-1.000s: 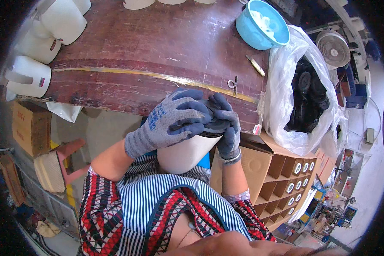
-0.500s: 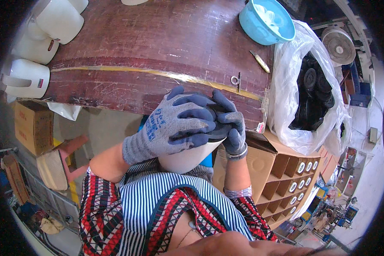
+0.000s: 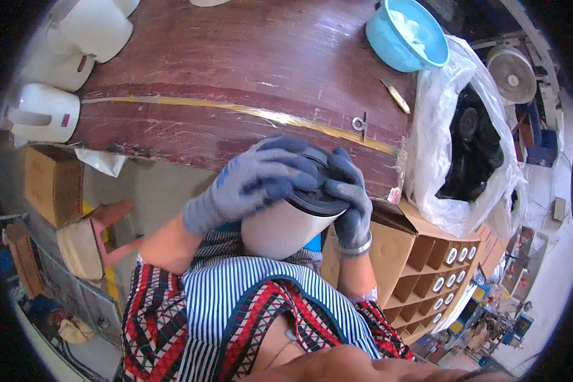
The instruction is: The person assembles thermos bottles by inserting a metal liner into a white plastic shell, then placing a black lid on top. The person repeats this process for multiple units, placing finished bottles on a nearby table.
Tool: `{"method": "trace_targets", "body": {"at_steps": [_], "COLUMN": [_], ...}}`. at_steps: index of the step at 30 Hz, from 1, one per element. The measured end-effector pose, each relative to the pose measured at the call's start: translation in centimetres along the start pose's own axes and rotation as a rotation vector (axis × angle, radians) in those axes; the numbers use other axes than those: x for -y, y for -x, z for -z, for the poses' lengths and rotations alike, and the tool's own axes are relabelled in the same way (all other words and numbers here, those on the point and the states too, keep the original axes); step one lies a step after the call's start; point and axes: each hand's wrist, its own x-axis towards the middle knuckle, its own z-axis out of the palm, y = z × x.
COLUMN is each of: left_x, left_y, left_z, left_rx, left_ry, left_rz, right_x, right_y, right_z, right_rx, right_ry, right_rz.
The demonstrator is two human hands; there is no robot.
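Observation:
A white jug-like vessel [image 3: 277, 230] rests against my lap, tilted, with its black round lid [image 3: 321, 199] facing the table. My left hand [image 3: 254, 181], in a grey and dark blue work glove, curls its fingers over the lid's left and upper side and is a little blurred. On the other side, my right hand [image 3: 352, 202], gloved the same way, grips the lid's edge with the thumb lying across its top. The gloves hide part of the lid, and the vessel's underside is out of sight.
Several white jugs [image 3: 48, 113] stand at the table's left end. On the brown table [image 3: 235, 70] lie a box cutter [image 3: 396, 97] and a small ring-and-bar metal piece [image 3: 361, 125]. A blue basin [image 3: 398, 48], a plastic bag [image 3: 426, 184] of black parts and a divided carton [image 3: 388, 248] are rightward.
My left hand has slid back toward the lid's upper left, so more of the lid and the vessel's side shows. My right thumb still lies on the lid.

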Motion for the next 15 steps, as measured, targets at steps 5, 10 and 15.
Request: {"method": "trace_targets", "body": {"at_steps": [5, 10, 15], "left_x": [6.8, 2.2, 3.6], "left_y": [-1.7, 1.8, 1.2], "left_z": [-1.1, -1.3, 0.0], "left_rx": [-0.316, -0.341, -0.444], "left_ry": [0.793, 0.008, 0.563], "left_rz": [0.525, 0.072, 0.558], "right_x": [7.0, 1.9, 7.0], "right_y": [2.6, 1.3, -1.0], "right_z": [-3.7, 0.8, -2.1], "right_rx": [0.068, -0.126, 0.403], "right_ry": [0.206, 0.548, 0.628], "right_rz": [-0.320, -0.035, 0.309]}}
